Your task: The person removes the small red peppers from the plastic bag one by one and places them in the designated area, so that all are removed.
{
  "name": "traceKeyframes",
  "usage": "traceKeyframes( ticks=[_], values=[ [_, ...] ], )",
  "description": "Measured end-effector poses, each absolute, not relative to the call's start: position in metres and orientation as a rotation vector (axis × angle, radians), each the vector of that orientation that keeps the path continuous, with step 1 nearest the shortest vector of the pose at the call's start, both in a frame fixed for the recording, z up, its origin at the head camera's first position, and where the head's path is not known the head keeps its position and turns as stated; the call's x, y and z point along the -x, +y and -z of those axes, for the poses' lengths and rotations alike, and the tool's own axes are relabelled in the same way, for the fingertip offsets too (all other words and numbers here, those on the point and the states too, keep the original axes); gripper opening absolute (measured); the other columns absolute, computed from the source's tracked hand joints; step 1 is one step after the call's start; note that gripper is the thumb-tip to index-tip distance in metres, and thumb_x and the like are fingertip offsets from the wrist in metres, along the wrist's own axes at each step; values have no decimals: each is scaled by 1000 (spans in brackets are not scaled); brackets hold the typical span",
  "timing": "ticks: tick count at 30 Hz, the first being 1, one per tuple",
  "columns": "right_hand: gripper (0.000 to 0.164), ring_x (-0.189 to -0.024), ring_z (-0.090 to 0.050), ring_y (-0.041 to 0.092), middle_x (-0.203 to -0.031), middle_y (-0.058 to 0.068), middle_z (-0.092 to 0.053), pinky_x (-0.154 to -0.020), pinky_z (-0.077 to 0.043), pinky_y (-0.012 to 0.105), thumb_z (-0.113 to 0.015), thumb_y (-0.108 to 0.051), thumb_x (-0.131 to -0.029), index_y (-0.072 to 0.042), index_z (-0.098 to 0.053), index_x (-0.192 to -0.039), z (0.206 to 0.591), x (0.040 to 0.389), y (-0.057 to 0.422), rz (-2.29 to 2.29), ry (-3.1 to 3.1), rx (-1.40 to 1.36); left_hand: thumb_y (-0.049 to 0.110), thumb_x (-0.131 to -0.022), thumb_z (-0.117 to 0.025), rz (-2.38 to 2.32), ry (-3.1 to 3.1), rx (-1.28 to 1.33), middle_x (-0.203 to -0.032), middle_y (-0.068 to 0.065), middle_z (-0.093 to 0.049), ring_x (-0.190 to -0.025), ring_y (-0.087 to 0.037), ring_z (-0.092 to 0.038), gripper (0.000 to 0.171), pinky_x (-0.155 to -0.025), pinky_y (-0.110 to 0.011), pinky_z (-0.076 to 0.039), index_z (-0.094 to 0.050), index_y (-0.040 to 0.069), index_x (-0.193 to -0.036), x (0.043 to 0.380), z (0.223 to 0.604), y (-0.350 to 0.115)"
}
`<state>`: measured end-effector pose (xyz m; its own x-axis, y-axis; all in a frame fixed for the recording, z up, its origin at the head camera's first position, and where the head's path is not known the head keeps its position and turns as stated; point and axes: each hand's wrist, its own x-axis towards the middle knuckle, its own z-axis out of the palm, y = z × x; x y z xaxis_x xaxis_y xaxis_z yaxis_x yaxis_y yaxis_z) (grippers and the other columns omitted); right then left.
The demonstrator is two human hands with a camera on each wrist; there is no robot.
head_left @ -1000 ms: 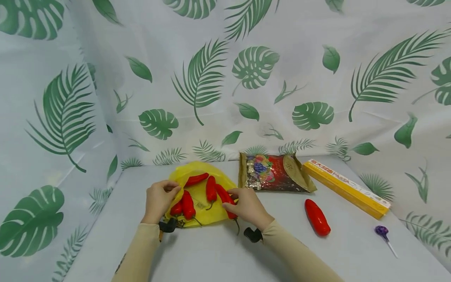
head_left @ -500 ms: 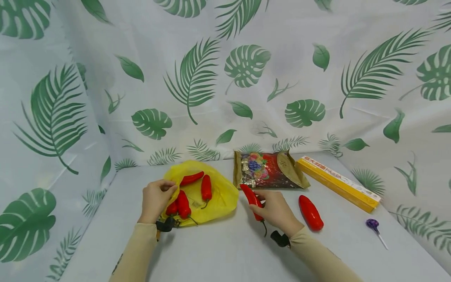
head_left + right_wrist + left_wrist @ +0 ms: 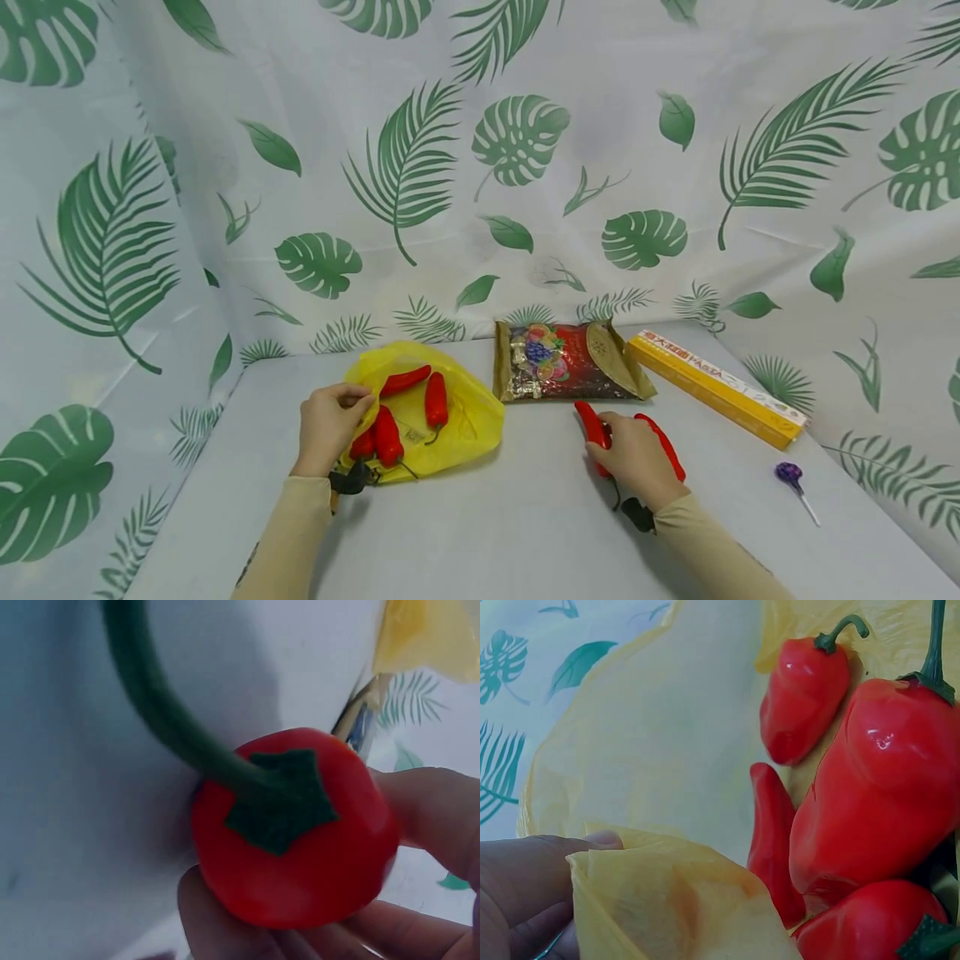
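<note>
A yellow plastic bag (image 3: 472, 425) lies spread at the left of the table with several red chili peppers (image 3: 387, 437) in its mouth. My left hand (image 3: 326, 425) pinches the bag's edge between thumb and fingers, and the left wrist view shows the folded film (image 3: 667, 900) there. My right hand (image 3: 637, 458) grips another red chili pepper (image 3: 591, 427), stem toward me. In the right wrist view, fingers and thumb curl round its body, below the green stem (image 3: 161, 712). Behind that hand lies a stemless-looking red pepper (image 3: 663, 442), partly hidden by it.
At the back stands a red and gold packet (image 3: 570, 362) with fruit printed on it. A long yellow pasta box (image 3: 712, 387) lies slanted beside it. Farther right is a purple lollipop (image 3: 791, 479). Leaf-printed white cloth (image 3: 420, 283) closes off the back and sides.
My right hand has lifted the chili pepper out of the bag and carried it right, up beside the loose pepper. My left hand keeps hold of the bag's edge.
</note>
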<state>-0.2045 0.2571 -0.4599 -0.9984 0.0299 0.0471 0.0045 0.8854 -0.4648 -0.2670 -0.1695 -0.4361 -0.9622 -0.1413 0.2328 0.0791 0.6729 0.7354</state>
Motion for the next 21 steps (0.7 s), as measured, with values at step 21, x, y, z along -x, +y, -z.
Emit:
traceKeyframes(
  ticks=[21],
  values=[
    [61,-73,-62,30,-100,27,-73,-68,-61,50,-83,-30,-86,13,-65,-125,454,194,267,-485,-2992,164,24,-94,-79,1177,-2612,-48,-95,-12,-81,-85,-24,-74,19,-72,-32,-61,-82,8,-102,267,435,-170]
  ],
)
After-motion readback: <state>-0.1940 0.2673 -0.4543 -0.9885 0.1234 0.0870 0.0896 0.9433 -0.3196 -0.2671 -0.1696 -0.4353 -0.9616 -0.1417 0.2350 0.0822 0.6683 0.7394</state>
